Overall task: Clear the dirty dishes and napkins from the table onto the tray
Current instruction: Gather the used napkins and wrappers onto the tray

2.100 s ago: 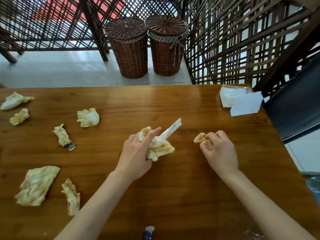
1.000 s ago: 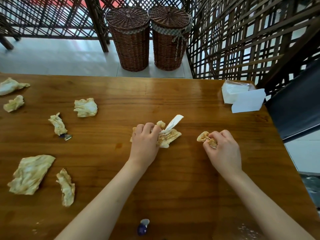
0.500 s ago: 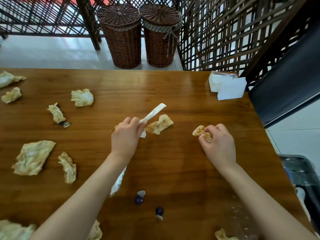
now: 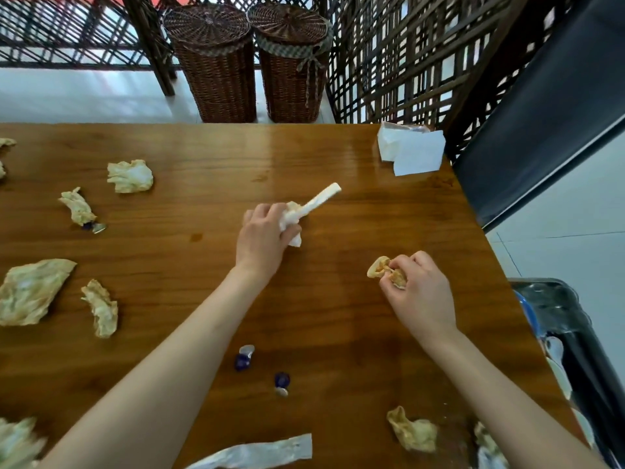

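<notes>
Left grip (image 4: 262,236) around two napkins (image 4: 314,202), right grip (image 4: 417,286) around one wad (image 4: 380,267).

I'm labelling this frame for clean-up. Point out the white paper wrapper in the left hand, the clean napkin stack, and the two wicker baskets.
white paper wrapper (image 4: 321,199): head view, on its free end.
clean napkin stack (image 4: 414,152): head view, top sheet.
left wicker basket (image 4: 216,79): head view, woven side.
right wicker basket (image 4: 291,82): head view, woven side.

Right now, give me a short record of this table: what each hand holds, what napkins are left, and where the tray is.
left hand: grips crumpled white napkin with long white paper strip sticking out
right hand: pinches small stained yellowish napkin wad
loose stained napkins: several on brown wooden table, mostly at left, e.g. large flat one
small blue wrappers: near table's front edge
dark tray: right of table, partly in view
</notes>
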{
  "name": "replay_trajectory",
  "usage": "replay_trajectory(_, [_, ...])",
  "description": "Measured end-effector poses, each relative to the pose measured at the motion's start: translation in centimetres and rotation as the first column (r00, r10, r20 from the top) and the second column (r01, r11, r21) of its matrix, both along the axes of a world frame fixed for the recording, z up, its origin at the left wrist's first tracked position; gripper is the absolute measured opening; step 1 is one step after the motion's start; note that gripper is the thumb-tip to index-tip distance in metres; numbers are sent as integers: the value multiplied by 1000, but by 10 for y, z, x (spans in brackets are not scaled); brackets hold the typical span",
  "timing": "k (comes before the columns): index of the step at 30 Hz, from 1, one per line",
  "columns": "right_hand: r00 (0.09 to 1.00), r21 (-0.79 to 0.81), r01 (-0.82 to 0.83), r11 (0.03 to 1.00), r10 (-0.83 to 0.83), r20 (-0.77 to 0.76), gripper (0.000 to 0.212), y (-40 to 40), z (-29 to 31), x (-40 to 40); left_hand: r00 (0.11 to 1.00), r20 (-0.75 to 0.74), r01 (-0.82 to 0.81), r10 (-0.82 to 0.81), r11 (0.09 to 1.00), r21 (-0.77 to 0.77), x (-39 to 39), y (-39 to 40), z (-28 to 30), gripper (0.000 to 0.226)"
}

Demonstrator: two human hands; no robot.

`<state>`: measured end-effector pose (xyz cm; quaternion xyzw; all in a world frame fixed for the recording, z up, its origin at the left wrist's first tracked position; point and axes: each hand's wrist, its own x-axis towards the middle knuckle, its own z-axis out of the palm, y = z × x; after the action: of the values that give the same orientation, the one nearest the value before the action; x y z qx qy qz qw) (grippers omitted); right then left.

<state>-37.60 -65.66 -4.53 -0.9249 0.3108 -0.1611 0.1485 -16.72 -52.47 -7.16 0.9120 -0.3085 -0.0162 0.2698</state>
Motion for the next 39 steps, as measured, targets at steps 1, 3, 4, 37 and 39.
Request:
replay_trajectory(1, [1000, 0, 5, 1000, -5, 2, 16, -1, -1, 0, 998, 54, 20, -24, 996, 87, -1, -1, -4, 46])
replay_trajectory(3, [1000, 4, 9, 1000, -9, 11, 15, -1, -1, -1, 990, 125, 32, -62, 972, 231, 1, -2, -6, 54])
replay_trajectory(4, [1000, 8, 7, 1000, -7, 17, 14, -2, -1, -1, 989, 130, 29, -68, 961, 276, 2, -3, -5, 53])
replay_trajectory(37, [957, -2, -111, 994, 106, -270, 60, 90, -17, -152, 978, 26, 205, -205, 979, -10, -162, 112, 48, 34])
replay_trajectory(39, [947, -56, -117, 992, 94, -307, 52, 91, -19, -153, 977, 44, 212, -210, 977, -39, -160, 112, 51, 34])
